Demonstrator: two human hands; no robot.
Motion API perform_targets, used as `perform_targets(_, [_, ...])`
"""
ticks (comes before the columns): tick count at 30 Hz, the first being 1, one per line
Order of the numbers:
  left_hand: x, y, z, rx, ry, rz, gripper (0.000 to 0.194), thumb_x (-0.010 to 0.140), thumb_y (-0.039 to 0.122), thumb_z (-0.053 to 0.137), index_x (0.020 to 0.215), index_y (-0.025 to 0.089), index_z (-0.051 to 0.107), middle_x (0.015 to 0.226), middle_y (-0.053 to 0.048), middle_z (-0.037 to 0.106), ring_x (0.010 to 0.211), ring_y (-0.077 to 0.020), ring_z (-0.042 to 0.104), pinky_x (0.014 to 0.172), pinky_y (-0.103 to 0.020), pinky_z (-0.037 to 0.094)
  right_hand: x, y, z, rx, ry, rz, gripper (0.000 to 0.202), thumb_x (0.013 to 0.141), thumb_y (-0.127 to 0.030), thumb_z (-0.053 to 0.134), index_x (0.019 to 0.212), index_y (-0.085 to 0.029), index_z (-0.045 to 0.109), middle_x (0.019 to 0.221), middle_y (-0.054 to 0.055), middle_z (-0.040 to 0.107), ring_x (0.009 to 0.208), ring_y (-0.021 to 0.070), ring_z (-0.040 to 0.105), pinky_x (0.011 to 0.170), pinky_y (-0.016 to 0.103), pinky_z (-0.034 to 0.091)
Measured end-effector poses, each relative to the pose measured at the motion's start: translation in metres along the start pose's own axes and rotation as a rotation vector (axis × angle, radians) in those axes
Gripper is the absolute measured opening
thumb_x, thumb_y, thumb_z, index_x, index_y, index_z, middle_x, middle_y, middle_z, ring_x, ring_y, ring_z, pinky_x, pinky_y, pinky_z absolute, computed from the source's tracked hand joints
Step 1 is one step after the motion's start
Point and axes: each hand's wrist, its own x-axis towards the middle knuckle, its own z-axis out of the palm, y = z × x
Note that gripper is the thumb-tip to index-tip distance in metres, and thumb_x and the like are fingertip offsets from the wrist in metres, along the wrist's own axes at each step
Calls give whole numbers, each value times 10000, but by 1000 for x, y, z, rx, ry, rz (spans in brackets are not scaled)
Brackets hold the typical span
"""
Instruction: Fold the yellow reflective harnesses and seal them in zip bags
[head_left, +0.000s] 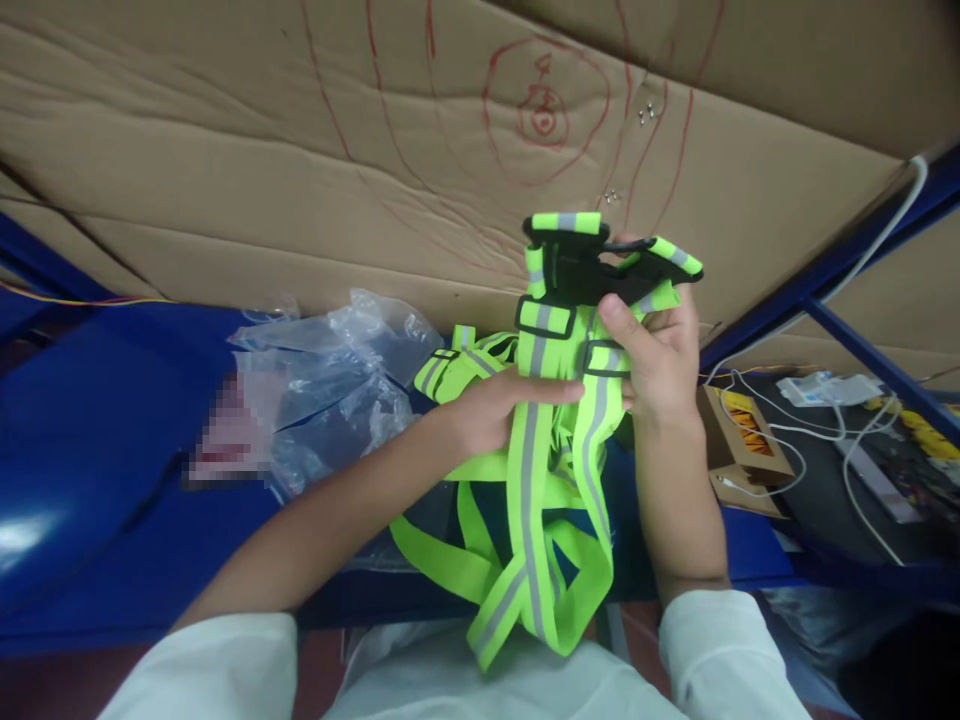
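Note:
A neon yellow-green reflective safety harness (534,470) with grey stripes hangs in front of me, held in both hands. Around its gathered straps, halfway up, my left hand (499,405) is closed, thumb stretched across the front. My right hand (660,345) grips the upper right part, thumb pressed just under the black buckle (585,272). Black sliders (546,318) sit on the straps below that buckle. Several strap loops droop toward my lap, and a further bundle of strap sticks out behind my left hand. Some of my fingers are hidden behind the webbing.
Crumpled clear plastic bags (337,370) lie on the blue table (97,400) to the left. Behind stands a cardboard wall (420,150) with red drawn lines. At right are a blue metal frame (877,350), a small cardboard box (742,440) and a white cable (862,270).

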Motion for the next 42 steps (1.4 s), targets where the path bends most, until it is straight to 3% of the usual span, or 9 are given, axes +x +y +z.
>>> perform_targets(4, [-1,-3,5,132,51,74,401,735,274,965,1080,145,806,1028,-125,826,930,-265,798,910,-398,638,0,-4,2,-78,90,-66,578,964,-664,691,1448,-358,609,1474,34,662,1411,312,619,1244,502,512])
perform_targets(12, [-17,27,0,232,-61,44,328,778,264,936,1057,167,794,966,-103,821,792,-251,790,776,-381,662,3,-24,-36,-268,-229,-120,292,958,-535,739,1170,-345,802,1491,17,652,1477,370,550,1264,612,455])
perform_targets(19, [-27,40,6,191,-219,-1,702,808,817,744,1212,244,778,1181,-118,795,1039,-352,784,859,-427,659,-3,-43,-37,-249,-376,-105,222,971,-478,704,1123,-379,832,1531,-16,624,1441,371,578,1216,575,514])
perform_targets(22, [-25,41,9,153,-136,1,692,810,831,723,1183,252,788,1075,-81,811,932,-328,792,786,-405,663,-4,-45,-42,-225,-521,-121,317,971,-436,709,1273,-363,772,1618,-12,535,1528,352,488,1286,547,441])
perform_targets(25, [-26,42,10,186,-25,-19,576,825,665,814,1190,220,798,1014,-88,821,825,-311,793,732,-396,664,-2,-37,-51,-97,-687,-139,704,917,-492,784,1566,-395,529,1735,-30,362,1634,329,321,1330,531,372])
perform_targets(28, [-30,41,9,282,127,38,516,798,481,901,1213,195,792,1030,-100,826,843,-312,802,769,-398,673,2,-23,-48,72,-589,-141,985,857,-658,807,1680,-405,326,1799,-23,209,1670,324,229,1351,535,327])
perform_targets(34, [-23,34,5,267,199,122,446,781,380,936,1166,209,789,1034,-72,830,918,-298,813,826,-376,676,0,-23,-15,-100,-334,73,481,965,-537,746,1379,-298,693,1356,18,733,1164,283,753,1025,468,667])
perform_targets(39, [-9,31,-3,124,-50,52,482,802,459,920,1164,168,789,1078,-134,827,1040,-329,803,931,-411,657,-5,-38,-10,-315,-20,-134,344,1019,-381,709,1360,-337,729,1415,-20,710,1291,283,695,1170,449,590])
perform_targets(42, [-13,35,-5,61,-224,-30,617,805,640,870,1198,168,801,1216,-161,801,1123,-320,781,951,-383,648,-1,-37,-21,-347,-52,-275,360,1044,-279,660,1379,-396,717,1490,-59,661,1473,264,563,1315,456,437])
